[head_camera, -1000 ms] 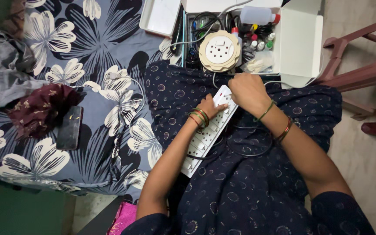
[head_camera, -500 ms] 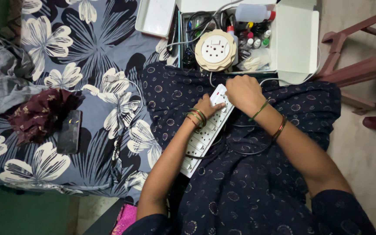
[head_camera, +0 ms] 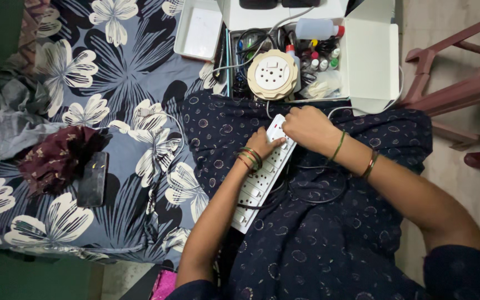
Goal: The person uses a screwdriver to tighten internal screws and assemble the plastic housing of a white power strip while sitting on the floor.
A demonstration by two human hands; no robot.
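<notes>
Both hands are laid on a white power strip [head_camera: 260,173] lying slantwise across the lap, its far end at one o'clock. Right hand [head_camera: 308,127] is curled in a narrow grip over that far end; left hand [head_camera: 263,145] is pressed on the strip just at seven o'clock of it, fingers folded, and whether it clasps the strip cannot be told. A flowered bedsheet [head_camera: 112,83] is spread at nine o'clock. A maroon chair [head_camera: 473,83] is seen at two o'clock. An open white box [head_camera: 370,55] is set at twelve o'clock, a round cream socket [head_camera: 272,74] resting at its near edge. A maroon cloth [head_camera: 54,158] lies at nine o'clock, a dark phone [head_camera: 92,179] touching it. A black cord [head_camera: 318,194] is looped beside the strip.
</notes>
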